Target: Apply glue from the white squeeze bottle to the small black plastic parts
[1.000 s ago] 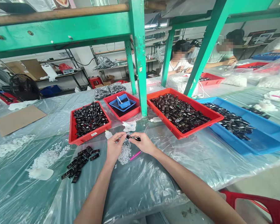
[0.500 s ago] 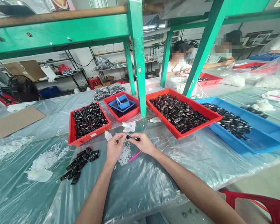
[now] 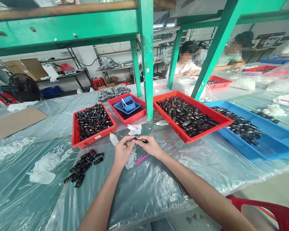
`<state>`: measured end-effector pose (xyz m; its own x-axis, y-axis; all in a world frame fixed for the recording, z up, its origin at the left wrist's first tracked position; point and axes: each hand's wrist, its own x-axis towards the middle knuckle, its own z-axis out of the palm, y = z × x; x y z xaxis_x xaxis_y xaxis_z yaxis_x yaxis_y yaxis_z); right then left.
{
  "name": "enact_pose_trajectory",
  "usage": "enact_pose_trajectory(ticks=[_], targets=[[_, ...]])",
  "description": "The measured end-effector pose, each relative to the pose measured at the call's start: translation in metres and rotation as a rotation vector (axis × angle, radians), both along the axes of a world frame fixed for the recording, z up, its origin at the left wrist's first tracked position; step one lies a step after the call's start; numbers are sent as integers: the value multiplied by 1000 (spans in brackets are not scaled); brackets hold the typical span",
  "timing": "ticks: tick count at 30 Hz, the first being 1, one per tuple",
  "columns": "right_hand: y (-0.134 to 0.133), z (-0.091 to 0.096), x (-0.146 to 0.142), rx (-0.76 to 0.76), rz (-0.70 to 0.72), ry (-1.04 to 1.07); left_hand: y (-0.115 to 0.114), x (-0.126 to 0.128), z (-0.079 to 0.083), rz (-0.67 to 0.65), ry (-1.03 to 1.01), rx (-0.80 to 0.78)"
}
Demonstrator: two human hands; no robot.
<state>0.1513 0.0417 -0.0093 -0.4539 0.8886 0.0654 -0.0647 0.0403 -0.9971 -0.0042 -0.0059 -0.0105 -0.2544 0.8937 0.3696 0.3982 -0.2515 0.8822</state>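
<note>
Between both hands, just above the table, is a small glossy black plastic part [image 3: 145, 141]. My right hand [image 3: 151, 147] is closed around it, with one end jutting out past the fingers. My left hand [image 3: 122, 150] pinches at the part's other end, its thumb and forefinger meeting my right fingertips; a tiny piece there could be hidden. Under the hands lies a scatter of small white bits [image 3: 131, 159]. A pink pen-like tool [image 3: 141, 159] rests beside them. To the left, several similar black parts [image 3: 83, 166] lie in a loose heap.
Red trays [image 3: 93, 137] [image 3: 190, 138] and a blue tray [image 3: 276, 150] hold black parts. A smaller red tray [image 3: 130, 120] holds blue containers. A white bottle [image 3: 114, 139] stands near my left hand. A green post [image 3: 148, 64] rises behind. Co-workers [image 3: 183, 67] sit across the table.
The view has shifted slightly, so things sit a little further right. My left fingertips have closed in on the end of the black part, covering more of it.
</note>
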Motion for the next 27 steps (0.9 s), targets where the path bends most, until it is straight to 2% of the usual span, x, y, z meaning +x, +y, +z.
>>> enact_pose_trajectory(ticks=[4,6,9,12,14,16,20,23,25,27], targets=[[-7,11,2,-451,195,82,-2,4,2,81,-102,60],[-8,13,1,-622,255,137,-3,6,2,57,-140,53],[-6,10,0,-749,295,223,-3,7,4,-8,-52,36],[-3,6,0,-741,262,301,-2,4,3,43,35,106],[-3,3,0,-678,232,298,-1,1,0,106,65,154],[-5,2,-2,-545,159,245,0,-1,-5,142,134,191],[-5,10,-4,-110,-147,96,4,-3,-16,113,249,313],[4,37,19,236,-302,8,6,-2,-22,128,257,379],[16,64,50,508,-475,-118,5,0,-24,142,249,389],[35,90,88,663,-630,-290,4,3,-23,145,239,384]])
